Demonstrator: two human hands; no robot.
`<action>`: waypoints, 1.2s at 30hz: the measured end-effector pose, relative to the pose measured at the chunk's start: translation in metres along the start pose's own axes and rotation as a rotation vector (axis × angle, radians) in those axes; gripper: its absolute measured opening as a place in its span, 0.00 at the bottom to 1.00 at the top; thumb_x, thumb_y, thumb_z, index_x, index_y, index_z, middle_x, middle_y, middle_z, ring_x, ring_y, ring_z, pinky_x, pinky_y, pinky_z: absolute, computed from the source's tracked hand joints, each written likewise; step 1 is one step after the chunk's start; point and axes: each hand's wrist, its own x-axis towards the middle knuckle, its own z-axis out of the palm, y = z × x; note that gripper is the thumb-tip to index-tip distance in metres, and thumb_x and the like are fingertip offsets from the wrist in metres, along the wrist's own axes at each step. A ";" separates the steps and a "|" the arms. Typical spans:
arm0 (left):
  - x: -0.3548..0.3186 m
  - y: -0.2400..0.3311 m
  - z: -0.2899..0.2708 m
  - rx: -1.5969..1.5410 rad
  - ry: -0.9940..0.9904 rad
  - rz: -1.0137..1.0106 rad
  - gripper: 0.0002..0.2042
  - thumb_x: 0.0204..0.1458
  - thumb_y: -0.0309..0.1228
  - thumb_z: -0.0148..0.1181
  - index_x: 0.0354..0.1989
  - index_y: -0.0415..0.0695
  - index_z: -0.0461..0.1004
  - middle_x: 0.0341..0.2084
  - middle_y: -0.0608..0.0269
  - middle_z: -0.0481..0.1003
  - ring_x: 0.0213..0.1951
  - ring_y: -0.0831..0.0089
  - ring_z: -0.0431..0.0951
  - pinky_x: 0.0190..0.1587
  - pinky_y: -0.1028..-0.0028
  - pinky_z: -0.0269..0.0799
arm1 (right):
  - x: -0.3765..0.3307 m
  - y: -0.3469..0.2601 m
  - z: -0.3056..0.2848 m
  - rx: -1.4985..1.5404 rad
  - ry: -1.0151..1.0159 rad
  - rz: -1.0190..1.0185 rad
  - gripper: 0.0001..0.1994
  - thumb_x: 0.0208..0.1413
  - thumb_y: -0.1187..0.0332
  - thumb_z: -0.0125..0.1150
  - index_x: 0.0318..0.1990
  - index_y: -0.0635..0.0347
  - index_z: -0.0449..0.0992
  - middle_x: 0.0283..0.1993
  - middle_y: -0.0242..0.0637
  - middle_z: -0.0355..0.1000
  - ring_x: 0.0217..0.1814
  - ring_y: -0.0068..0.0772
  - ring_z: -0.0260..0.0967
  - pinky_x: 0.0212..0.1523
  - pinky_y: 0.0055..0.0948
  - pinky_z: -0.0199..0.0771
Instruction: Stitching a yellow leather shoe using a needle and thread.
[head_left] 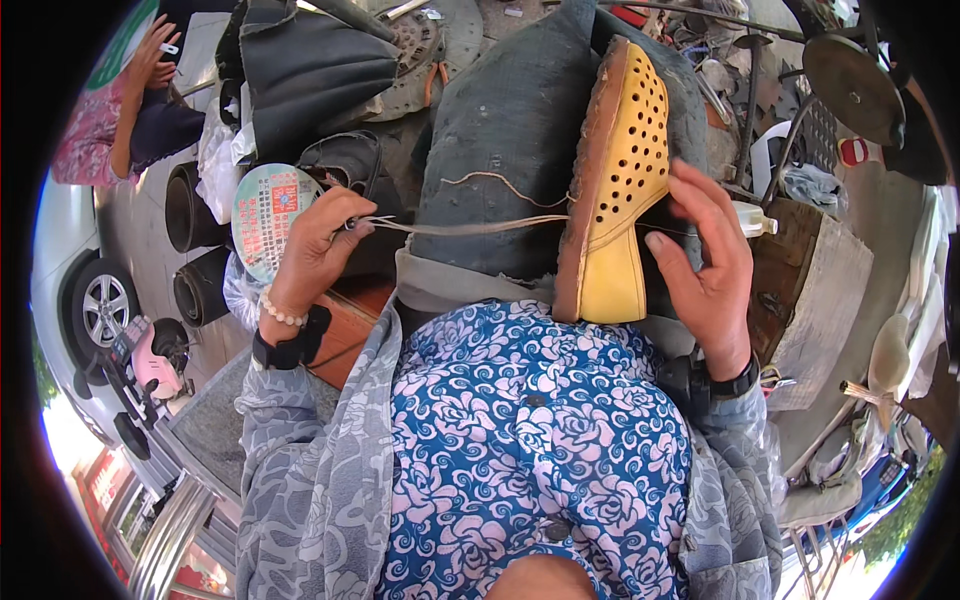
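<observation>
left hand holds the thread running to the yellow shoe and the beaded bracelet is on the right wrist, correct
No: the head view shows the beaded bracelet on the wrist of the left hand, not the right. That hand does hold the thread running to the yellow shoe.

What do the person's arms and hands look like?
Both arms wear grey cloth sleeves with a paler, curvy pattern. The left hand and right hand have no gloves. Each wrist has a black strap, and the left also has a bracelet of pale round beads.
</observation>
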 end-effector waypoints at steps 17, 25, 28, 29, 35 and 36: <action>0.063 0.066 0.057 -0.067 0.089 0.225 0.11 0.37 0.17 0.59 0.32 0.41 0.74 0.22 0.60 0.70 0.25 0.64 0.71 0.28 0.72 0.64 | -0.019 -0.004 0.013 -0.103 -0.112 0.121 0.12 0.44 0.84 0.54 0.36 0.62 0.76 0.29 0.42 0.69 0.31 0.44 0.69 0.31 0.30 0.67; 0.073 0.077 0.058 0.250 0.051 0.545 0.15 0.33 0.21 0.59 0.34 0.47 0.76 0.18 0.65 0.63 0.22 0.65 0.66 0.25 0.69 0.59 | -0.016 0.001 0.008 -0.053 -0.119 0.141 0.12 0.41 0.83 0.55 0.34 0.60 0.77 0.24 0.39 0.64 0.26 0.40 0.65 0.26 0.30 0.62; 0.076 0.079 0.063 0.307 0.070 0.480 0.15 0.34 0.21 0.59 0.35 0.46 0.76 0.20 0.65 0.64 0.23 0.65 0.67 0.25 0.68 0.60 | -0.014 0.000 0.009 -0.051 -0.116 0.153 0.10 0.42 0.82 0.55 0.33 0.59 0.77 0.23 0.39 0.63 0.26 0.40 0.64 0.26 0.31 0.61; 0.076 0.078 0.065 0.305 0.069 0.480 0.15 0.34 0.21 0.59 0.35 0.46 0.76 0.20 0.65 0.64 0.23 0.65 0.67 0.25 0.68 0.60 | -0.014 0.000 0.009 -0.063 -0.115 0.148 0.11 0.42 0.82 0.56 0.33 0.59 0.77 0.23 0.39 0.63 0.26 0.40 0.64 0.26 0.31 0.61; 0.066 0.067 0.059 0.138 0.064 0.375 0.11 0.36 0.19 0.60 0.31 0.42 0.74 0.24 0.63 0.67 0.26 0.66 0.69 0.29 0.71 0.62 | -0.013 -0.008 0.008 -0.082 -0.152 0.155 0.11 0.42 0.81 0.56 0.34 0.58 0.77 0.22 0.39 0.63 0.25 0.40 0.64 0.26 0.31 0.61; 0.062 0.067 0.052 -0.039 0.088 0.309 0.09 0.39 0.19 0.60 0.30 0.42 0.73 0.25 0.63 0.67 0.26 0.68 0.68 0.29 0.73 0.62 | -0.013 -0.010 0.006 -0.069 -0.159 0.164 0.11 0.42 0.81 0.56 0.35 0.59 0.77 0.22 0.39 0.63 0.25 0.40 0.63 0.26 0.31 0.61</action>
